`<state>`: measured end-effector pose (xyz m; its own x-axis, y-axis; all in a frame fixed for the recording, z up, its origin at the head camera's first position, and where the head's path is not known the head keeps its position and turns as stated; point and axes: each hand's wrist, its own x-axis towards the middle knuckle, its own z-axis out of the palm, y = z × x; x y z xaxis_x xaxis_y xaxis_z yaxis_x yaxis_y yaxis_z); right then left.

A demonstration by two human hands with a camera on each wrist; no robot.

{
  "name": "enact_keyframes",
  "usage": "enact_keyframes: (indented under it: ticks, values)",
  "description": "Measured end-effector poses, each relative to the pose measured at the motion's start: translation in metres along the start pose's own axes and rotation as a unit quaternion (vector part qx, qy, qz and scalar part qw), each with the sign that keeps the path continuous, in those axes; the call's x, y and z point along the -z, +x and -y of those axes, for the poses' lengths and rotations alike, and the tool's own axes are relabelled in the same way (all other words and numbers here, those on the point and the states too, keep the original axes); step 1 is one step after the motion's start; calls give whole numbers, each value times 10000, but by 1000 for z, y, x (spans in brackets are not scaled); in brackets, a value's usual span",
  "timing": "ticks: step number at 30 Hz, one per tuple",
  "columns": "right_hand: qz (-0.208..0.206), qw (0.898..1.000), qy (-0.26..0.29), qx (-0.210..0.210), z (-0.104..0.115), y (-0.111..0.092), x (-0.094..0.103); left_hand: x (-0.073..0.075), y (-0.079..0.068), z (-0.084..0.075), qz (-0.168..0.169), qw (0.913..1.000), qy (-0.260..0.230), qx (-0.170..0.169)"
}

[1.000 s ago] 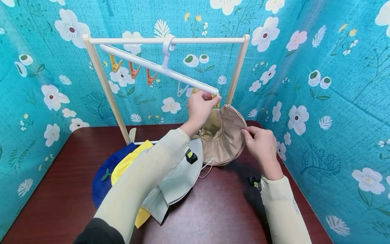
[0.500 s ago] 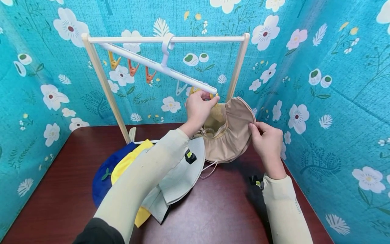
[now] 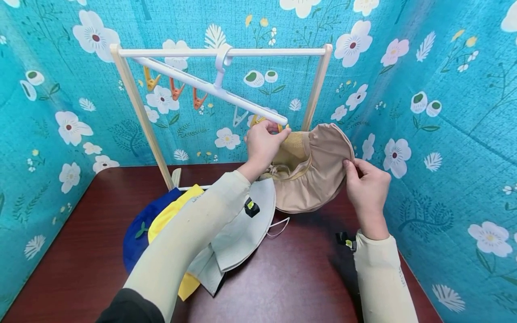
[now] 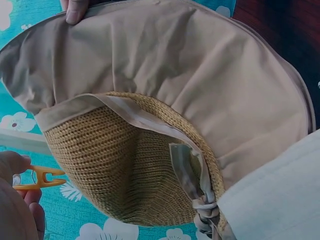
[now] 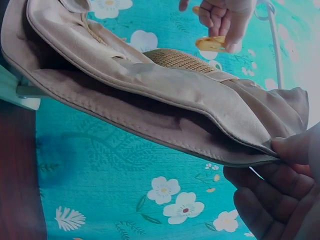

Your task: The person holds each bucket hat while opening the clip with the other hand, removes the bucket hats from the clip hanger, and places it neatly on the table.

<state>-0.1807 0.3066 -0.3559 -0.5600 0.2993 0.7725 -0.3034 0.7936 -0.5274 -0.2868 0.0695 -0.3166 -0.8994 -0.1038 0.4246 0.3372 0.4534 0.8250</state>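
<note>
My left hand (image 3: 263, 142) pinches a yellow clothes clip (image 4: 47, 177) below the low right end of the white hanger (image 3: 242, 103). In the left wrist view the clip's two prongs point at the woven crown of a beige sun hat (image 3: 319, 166), near its edge. My right hand (image 3: 368, 193) pinches the hat's wide brim between thumb and fingers and holds the hat up, its hollow inside facing the left hand. A knotted fabric tie (image 4: 204, 207) shows at the hat's inner band. Part of the crown is hidden behind my left hand in the head view.
The hanger tilts on a rack (image 3: 278, 53) with several other clips, such as an orange clip (image 3: 199, 99). Beneath my left forearm lie a pale hat (image 3: 246, 237), a yellow hat (image 3: 187, 287) and a blue hat (image 3: 133, 242) on the dark table (image 3: 278, 287).
My right hand has moved right and slightly up, drawing the hat's brim with it and spreading the hat wider. The left hand stays almost in place at the clip.
</note>
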Motion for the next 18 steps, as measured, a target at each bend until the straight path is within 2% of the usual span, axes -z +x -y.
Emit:
enact_keyframes:
  ticks: [8,18]
  values:
    - [102,9998,-133,61,3,6,13,3,1,2,-22,10000,-52,17]
    - [26,9997,-208,140,2,9,26,2,0,0,38,9996,253,-130]
